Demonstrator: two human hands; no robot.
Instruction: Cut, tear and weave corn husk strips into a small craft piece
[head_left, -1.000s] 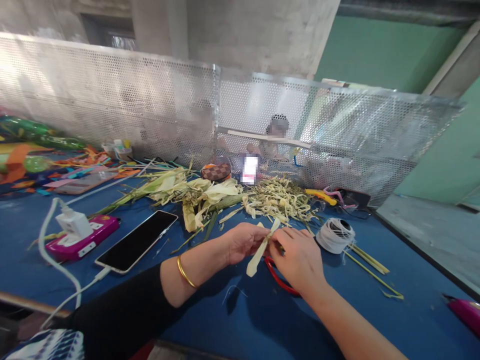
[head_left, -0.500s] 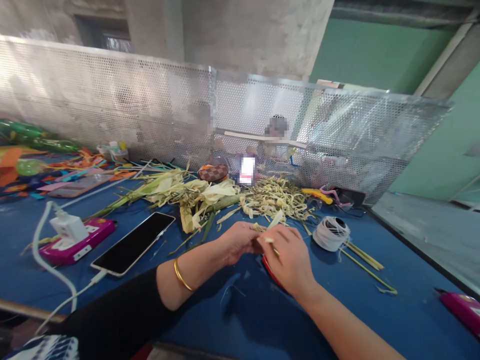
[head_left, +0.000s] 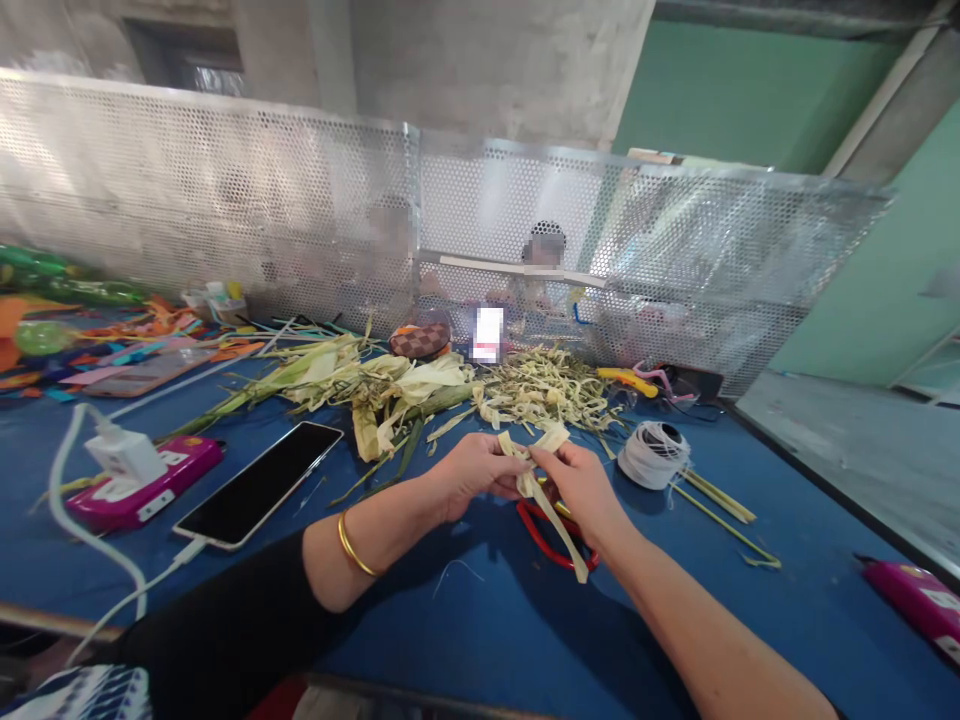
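Note:
Both hands meet over the middle of the blue table, pinching a pale strip of corn husk [head_left: 556, 522]. My left hand [head_left: 476, 475] grips it from the left, thumb and fingers pressed together. From the other side my right hand [head_left: 577, 480] closes on the same strip near its upper part. One end of the husk sticks up above the fingers, and a long end hangs down toward me. Beneath the right hand lie red-handled scissors [head_left: 536, 540], partly covered. A pile of shredded husk [head_left: 555, 385] and larger husk leaves [head_left: 420, 385] lie just beyond the hands.
To the right stands a spool of white string [head_left: 652, 455] beside thin stalks [head_left: 720, 495]. On the left are a black-screened phone [head_left: 262, 485] on a cable and a magenta power strip [head_left: 146, 490]. A perforated metal screen [head_left: 300, 210] closes off the table's back.
My right hand has turned and shifted back, uncovering the husk strip, whose long end now hangs down. More of the red scissor handles shows. The view has shifted slightly.

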